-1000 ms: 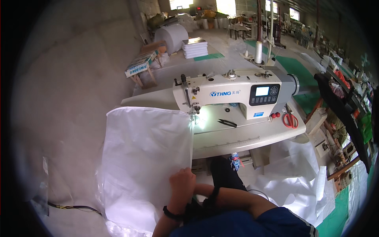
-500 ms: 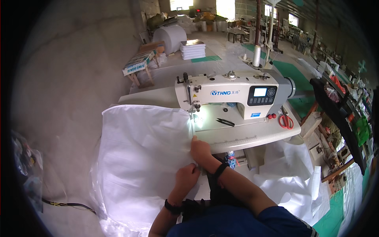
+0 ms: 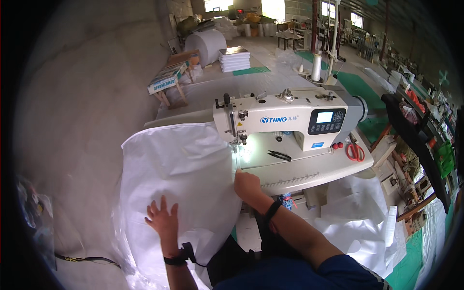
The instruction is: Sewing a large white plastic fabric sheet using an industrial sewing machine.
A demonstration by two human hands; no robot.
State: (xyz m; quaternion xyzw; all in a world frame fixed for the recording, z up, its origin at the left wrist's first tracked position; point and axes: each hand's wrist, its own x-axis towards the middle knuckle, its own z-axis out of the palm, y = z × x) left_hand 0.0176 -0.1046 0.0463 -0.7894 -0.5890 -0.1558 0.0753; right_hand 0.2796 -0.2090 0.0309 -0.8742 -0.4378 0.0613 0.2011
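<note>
A large white fabric sheet (image 3: 183, 166) spreads over the left of the sewing table, its right edge running under the lit needle area of a white sewing machine (image 3: 275, 108). My right hand (image 3: 248, 186) is closed on that edge, just in front of the needle. Its thumb and fingertips pinch the fabric, though part of the grip is hidden. Farther left, my left hand (image 3: 163, 221) lies over the sheet with fingers spread, holding nothing. Black thread snips (image 3: 279, 155) rest on the machine bed, and red-handled scissors (image 3: 355, 152) lie at its right end.
A thread cone (image 3: 316, 67) stands behind the machine. More white fabric (image 3: 353, 217) hangs and piles at the lower right. Behind are a big white roll (image 3: 205, 47) and a stack of white packs (image 3: 235, 60). A black cable (image 3: 89, 259) crosses the floor at left.
My left hand has moved left from beside the right hand and spread its fingers over the sheet. My right hand stays at the fabric edge. The sheet's far edge has shifted and wrinkled.
</note>
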